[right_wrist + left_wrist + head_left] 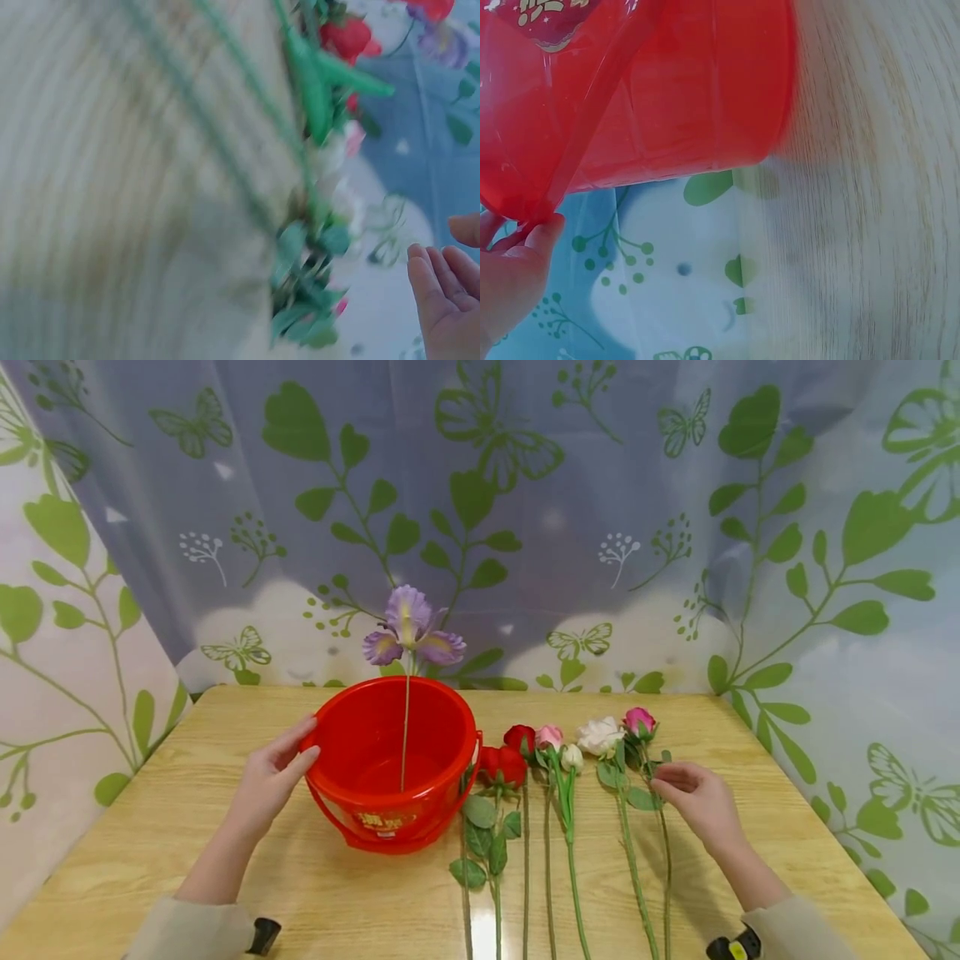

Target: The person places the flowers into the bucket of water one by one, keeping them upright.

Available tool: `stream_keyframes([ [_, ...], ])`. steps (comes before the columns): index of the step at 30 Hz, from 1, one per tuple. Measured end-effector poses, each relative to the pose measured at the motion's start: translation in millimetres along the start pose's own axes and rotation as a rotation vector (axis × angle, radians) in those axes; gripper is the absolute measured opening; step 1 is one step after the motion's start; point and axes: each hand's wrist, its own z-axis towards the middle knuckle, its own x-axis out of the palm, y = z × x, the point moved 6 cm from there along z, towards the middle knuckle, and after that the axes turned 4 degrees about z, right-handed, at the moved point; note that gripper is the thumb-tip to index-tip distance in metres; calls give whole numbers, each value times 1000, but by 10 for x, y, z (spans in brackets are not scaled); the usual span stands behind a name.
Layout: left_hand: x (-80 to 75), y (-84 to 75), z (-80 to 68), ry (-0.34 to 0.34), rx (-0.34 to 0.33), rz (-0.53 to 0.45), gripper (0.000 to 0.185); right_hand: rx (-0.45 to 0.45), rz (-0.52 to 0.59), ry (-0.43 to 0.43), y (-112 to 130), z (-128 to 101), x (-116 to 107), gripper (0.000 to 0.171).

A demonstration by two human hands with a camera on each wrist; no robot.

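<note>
My left hand [264,781] pinches the rim of a red bucket [375,806] at its left side, near the handle joint. In the bucket a purple iris [408,618] stands upright, its bloom above the rim. My right hand [697,797] is held near the leaves and stem of a magenta rose [640,720]. Seen from the right wrist, its fingers [429,289] are fairly straight, the thumb stands apart, and nothing lies between them. Left of that rose is a large white flower [600,737].
More artificial flowers lie in a row right of the bucket: a white tulip [572,758], a pink rose [549,737], and red blooms [504,767]. Their stems run to the near side of the wooden table [352,893]. A patterned curtain [540,543] hangs behind.
</note>
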Motion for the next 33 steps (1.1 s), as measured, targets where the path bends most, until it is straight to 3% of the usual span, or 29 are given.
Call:
stream_keyframes([
  [12, -9, 28, -11, 22, 12, 7, 50, 74, -71, 34, -409, 16, -152, 36],
  [33, 3, 35, 1, 29, 7, -36, 51, 285, 173, 283, -649, 84, 54, 44],
])
